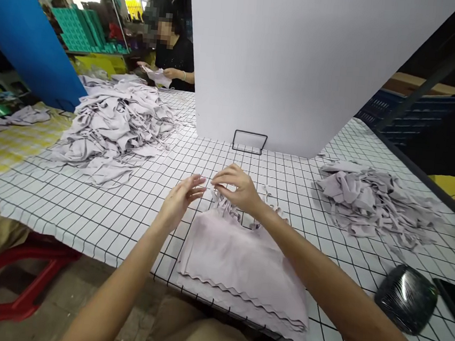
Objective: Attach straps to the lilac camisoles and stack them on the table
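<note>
A stack of pale pink-grey camisole-like garments lies flat at the table's front edge, wavy hems toward me. Thin straps bunch at its far end. Over those straps, my right hand is closed in a pinch, with a thin strap apparently between thumb and fingers. My left hand hovers just left of it, fingers slightly bent and apart, and I see nothing held in it. A small gap separates the fingertips of both hands.
A large heap of similar garments lies left, a smaller pile right. A white board stands on the checked table. A black plastic-wrapped object sits right. Beyond, a co-worker holds cloth. A red stool stands lower left.
</note>
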A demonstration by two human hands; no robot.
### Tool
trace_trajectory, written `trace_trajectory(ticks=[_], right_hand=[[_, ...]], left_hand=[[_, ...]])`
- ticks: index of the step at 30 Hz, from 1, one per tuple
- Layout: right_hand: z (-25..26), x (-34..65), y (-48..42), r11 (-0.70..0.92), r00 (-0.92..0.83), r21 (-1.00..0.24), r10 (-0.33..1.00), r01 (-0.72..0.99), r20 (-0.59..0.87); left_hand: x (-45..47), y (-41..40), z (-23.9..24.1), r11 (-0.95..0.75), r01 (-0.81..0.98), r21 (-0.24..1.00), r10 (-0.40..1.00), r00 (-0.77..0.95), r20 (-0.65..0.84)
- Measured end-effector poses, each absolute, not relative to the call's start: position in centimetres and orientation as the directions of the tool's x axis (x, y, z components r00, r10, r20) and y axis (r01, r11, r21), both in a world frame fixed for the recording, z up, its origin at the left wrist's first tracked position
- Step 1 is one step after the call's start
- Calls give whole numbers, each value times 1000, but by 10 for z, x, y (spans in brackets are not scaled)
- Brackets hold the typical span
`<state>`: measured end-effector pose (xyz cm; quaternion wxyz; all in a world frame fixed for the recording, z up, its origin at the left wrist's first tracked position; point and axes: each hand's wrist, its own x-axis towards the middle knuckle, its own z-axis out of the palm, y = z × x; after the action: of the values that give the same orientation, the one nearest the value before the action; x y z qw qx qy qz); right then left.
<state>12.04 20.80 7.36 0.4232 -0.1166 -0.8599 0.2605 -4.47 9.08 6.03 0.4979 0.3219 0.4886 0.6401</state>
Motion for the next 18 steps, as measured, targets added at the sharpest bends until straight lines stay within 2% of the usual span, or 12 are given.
trace_trajectory(ticks=[3,5,8,11,13,15,18], right_hand=[[73,125,193,905,-631,-426,331,2,702],[70,130,187,912,-624,-409,333,23,707],[68,141,175,861,-648,-507,398,20,650],[71,154,161,681,-757,-730,501,46,419],[74,160,153,565,-798,-820,535,92,279],[76,162,147,542,-783,-833,563,108,265],[72,160,142,610,-721,-786,589,101,365]], left_hand=[[-43,87,63,179,-410,894,969,-82,-232],[-34,79,60,230,-425,876,955,-74,-287],[-21,66,56,211,-421,882,945,-144,-295],[-13,56,59,133,-349,928,966,-162,-199],[-11,53,63,69,-278,958,973,-192,-126],[-10,52,65,38,-215,976,968,-235,-89],[-9,53,66,34,-183,983,971,-225,-75]])
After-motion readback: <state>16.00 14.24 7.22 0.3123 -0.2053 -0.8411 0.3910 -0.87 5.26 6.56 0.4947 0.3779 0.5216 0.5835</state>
